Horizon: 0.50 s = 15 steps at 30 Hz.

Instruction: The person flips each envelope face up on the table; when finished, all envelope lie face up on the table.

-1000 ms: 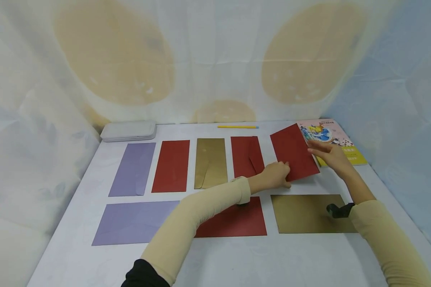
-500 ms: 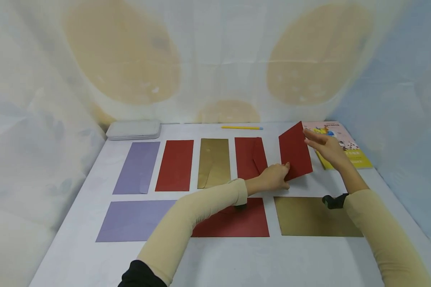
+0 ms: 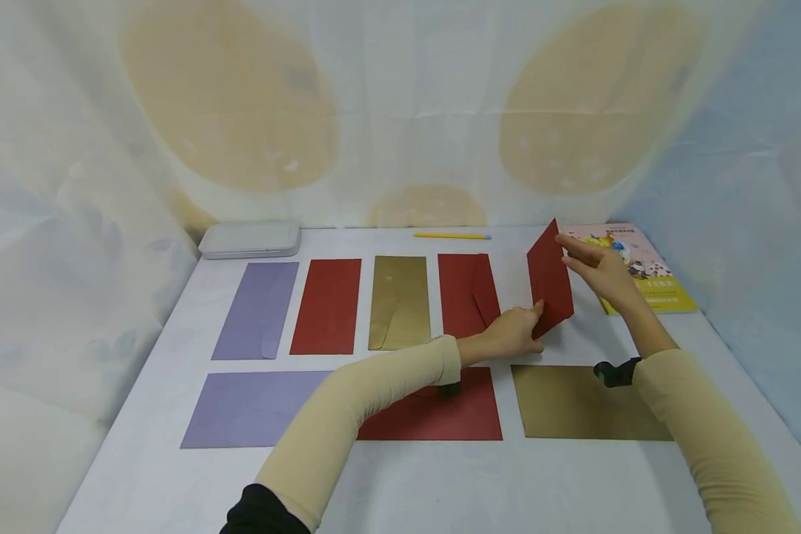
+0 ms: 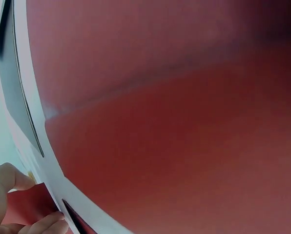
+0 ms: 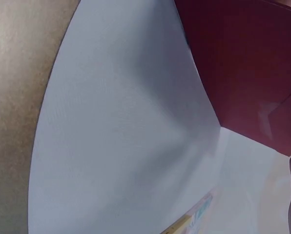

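Note:
A red envelope [image 3: 550, 282] stands tilted up on its edge at the right of the table in the head view. My left hand [image 3: 510, 332] pinches its near left corner between thumb and fingers, a grip the left wrist view also catches at lower left. On the far right edge, my right hand [image 3: 601, 276] touches the envelope with extended fingertips. In the right wrist view, the raised envelope [image 5: 243, 63] shows the side with a flap line, and a fingertip meets its corner. Under my left wrist lies another red envelope [image 4: 175, 146], partly covered by the sleeve.
Purple envelopes [image 3: 256, 311], further red ones [image 3: 327, 308] and gold ones [image 3: 400, 304] lie in two rows on the white table [image 3: 440, 482]. At the back are a grey case [image 3: 250, 239], a yellow pencil [image 3: 450, 236] and a pink-yellow book [image 3: 661, 285].
The red envelope has turned from slanted to nearly upright, its right side swinging leftward. My right hand has moved left with that edge; my left hand keeps its pinch in place.

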Available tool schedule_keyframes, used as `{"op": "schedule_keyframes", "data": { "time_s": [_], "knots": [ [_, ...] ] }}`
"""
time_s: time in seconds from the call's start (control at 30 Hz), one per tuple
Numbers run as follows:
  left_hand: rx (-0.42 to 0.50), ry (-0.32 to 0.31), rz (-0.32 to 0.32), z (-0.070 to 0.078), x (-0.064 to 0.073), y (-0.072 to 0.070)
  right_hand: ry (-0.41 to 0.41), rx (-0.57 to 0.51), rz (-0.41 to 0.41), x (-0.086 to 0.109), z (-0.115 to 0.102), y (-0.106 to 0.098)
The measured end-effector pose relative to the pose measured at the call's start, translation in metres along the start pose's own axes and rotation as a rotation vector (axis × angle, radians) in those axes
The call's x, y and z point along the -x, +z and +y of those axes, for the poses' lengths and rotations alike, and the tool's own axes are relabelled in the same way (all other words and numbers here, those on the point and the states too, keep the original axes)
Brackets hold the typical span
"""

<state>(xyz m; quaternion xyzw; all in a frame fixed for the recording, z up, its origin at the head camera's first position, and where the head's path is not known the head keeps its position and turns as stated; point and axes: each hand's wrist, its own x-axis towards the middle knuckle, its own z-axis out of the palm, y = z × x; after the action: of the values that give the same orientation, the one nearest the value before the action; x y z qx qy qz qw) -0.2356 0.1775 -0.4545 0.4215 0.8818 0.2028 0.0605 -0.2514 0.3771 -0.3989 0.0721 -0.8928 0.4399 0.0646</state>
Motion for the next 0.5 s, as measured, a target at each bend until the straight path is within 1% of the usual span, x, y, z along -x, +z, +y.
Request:
{"op": "schedule_keyframes", "data": {
  "time_s": [0.17, 0.23, 0.3, 0.4, 0.5],
  "knots": [
    [0.011, -0.001, 0.013, 0.0000, 0.0014, -0.0002, -0.018, -0.014, 0.002, -0.0017, -0.0009, 0.0029],
    [0.008, 0.008, 0.023, -0.0006, 0.0014, 0.0002, -0.017, -0.007, 0.006, -0.0018, -0.0006, 0.0036],
    [0.019, 0.031, 0.041, -0.0016, 0.0025, -0.0004, -0.016, -0.001, 0.007, -0.0017, -0.0002, 0.0046],
    [0.057, 0.087, 0.113, -0.0026, 0.0046, -0.0038, -0.021, -0.001, 0.005, -0.0014, -0.0001, 0.0062],
    [0.120, 0.173, 0.193, -0.0019, 0.0056, -0.0091, -0.037, -0.005, 0.006, -0.0013, -0.0007, 0.0075]
  ]
}}
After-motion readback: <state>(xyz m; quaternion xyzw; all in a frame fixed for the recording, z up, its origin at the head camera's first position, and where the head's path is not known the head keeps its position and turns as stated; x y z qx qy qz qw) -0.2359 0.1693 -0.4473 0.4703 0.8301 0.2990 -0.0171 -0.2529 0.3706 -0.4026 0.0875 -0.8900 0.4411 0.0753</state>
